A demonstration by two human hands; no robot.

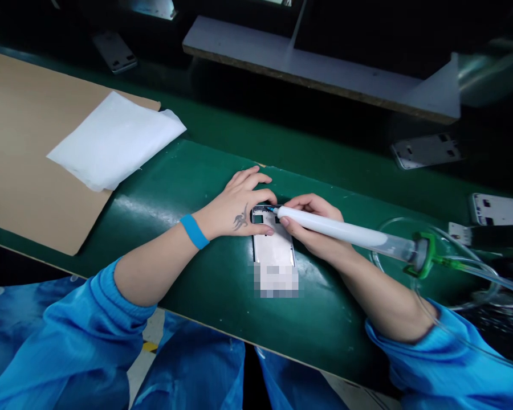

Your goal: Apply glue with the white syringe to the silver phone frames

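Note:
A silvery phone frame (273, 247) lies flat on the green bench, its lower end blurred out by a mosaic patch. My left hand (243, 208) steadies its upper end, with the thumb on the frame's face and the index finger curled at the top edge; the other fingers reach out over the bench. In my right hand (312, 219) is a dispensing syringe (342, 226) filled with white material, gripped near its front. Its thin blue tip (271, 209) points at the frame's dark top edge. Whether the tip touches cannot be made out.
A clear hose (474, 267) runs from the syringe's green cap (423, 255) off to the right. White paper (119, 139) lies on brown cardboard (34, 188) at left. Other phone frames (427, 151) lie at the far side, below a raised shelf board (325, 71).

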